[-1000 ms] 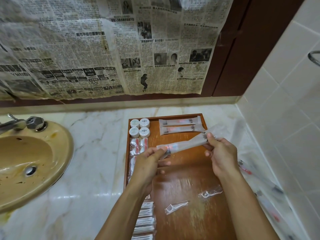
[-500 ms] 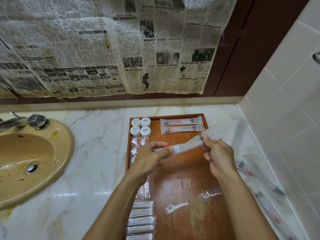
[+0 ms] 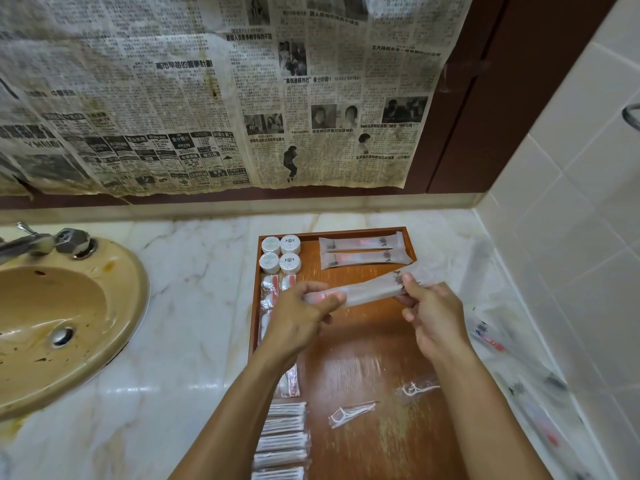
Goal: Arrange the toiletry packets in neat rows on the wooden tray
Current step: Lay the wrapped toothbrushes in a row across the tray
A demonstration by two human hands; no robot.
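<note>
two floss pick packets [image 3: 351,413] lying unmoved on the wooden tray [image 3: 363,358]. left hand [image 3: 298,320] and right hand [image 3: 433,317] still pinching the ends of a long packet [image 3: 367,289], now lowering slightly, hovering just below two placed packets [image 3: 363,251].

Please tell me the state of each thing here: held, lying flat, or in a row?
Long packet: held over the tray by both hands.
Left hand: grips one end.
Right hand: pinches the other end.
Two long packets: flat, in rows.
Round tubs: grouped in a square.
Floss picks: loose, askew.
Wooden tray: flat on the counter.
</note>
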